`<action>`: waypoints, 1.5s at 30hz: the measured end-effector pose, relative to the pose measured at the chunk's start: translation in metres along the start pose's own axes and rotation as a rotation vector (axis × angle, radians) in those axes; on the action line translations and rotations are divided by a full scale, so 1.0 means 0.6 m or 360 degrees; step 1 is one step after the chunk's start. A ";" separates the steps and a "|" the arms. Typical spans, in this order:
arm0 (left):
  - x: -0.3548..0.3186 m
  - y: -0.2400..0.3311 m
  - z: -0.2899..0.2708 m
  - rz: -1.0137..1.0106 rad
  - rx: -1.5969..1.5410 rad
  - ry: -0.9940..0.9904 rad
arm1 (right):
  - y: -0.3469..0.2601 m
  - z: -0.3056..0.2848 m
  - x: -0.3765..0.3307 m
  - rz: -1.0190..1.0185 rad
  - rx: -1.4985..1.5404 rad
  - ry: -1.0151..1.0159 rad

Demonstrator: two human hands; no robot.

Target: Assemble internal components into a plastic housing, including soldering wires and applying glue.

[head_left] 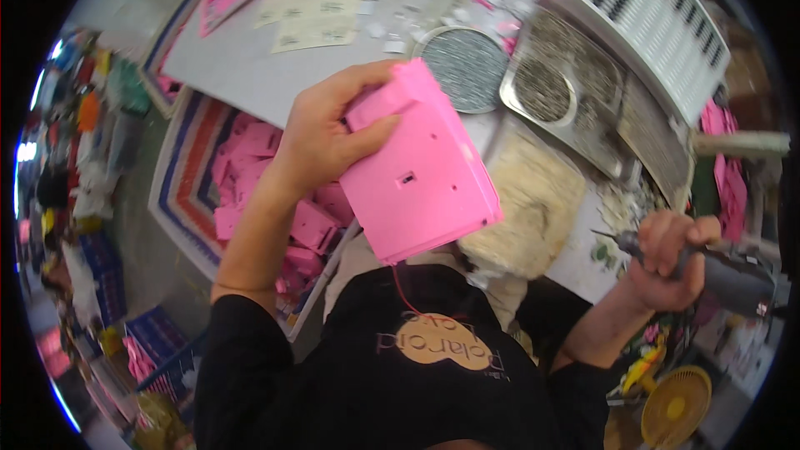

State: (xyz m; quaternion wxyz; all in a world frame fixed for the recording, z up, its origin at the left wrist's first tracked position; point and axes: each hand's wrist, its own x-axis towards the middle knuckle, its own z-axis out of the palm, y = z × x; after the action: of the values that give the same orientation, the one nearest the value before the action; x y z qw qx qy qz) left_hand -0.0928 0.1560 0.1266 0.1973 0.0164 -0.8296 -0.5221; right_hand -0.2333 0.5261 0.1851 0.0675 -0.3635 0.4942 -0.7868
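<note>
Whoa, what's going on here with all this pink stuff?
A person is holding up a pink case in the left hand. The right hand grips what looks like a power driver, out to the side, its thin tip away from the case. More pink parts are piled in a striped bin on the left. On the table, grey bits fill a round dish beyond the case.

The case (442,158) is in the left hand (333,129) at centre, the crate (177,175) left of it, the dish (467,67) left of the tray (585,148) on the table (225,50) above, the driver (737,283) in the right hand (667,262) at right, over the fan (677,407).
</note>
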 end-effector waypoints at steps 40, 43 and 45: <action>0.082 0.030 0.300 0.0857 0.0621 -0.0701 | -0.006 -0.018 -0.082 -0.0029 -0.0130 0.0088; 0.070 0.075 0.169 0.0728 0.0487 -0.0237 | -0.040 -0.044 -0.057 -0.0137 -0.0243 0.0254; 0.026 0.023 0.052 0.0448 0.0147 0.0507 | -0.062 -0.064 -0.047 -0.0161 -0.0239 0.0336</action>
State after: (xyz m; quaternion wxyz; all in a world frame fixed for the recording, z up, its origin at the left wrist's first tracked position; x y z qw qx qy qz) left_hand -0.1152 0.1854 0.1319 0.3961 -0.0083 -0.8050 -0.4416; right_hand -0.2278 0.5863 0.1921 -0.0520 -0.3074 0.5369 -0.7839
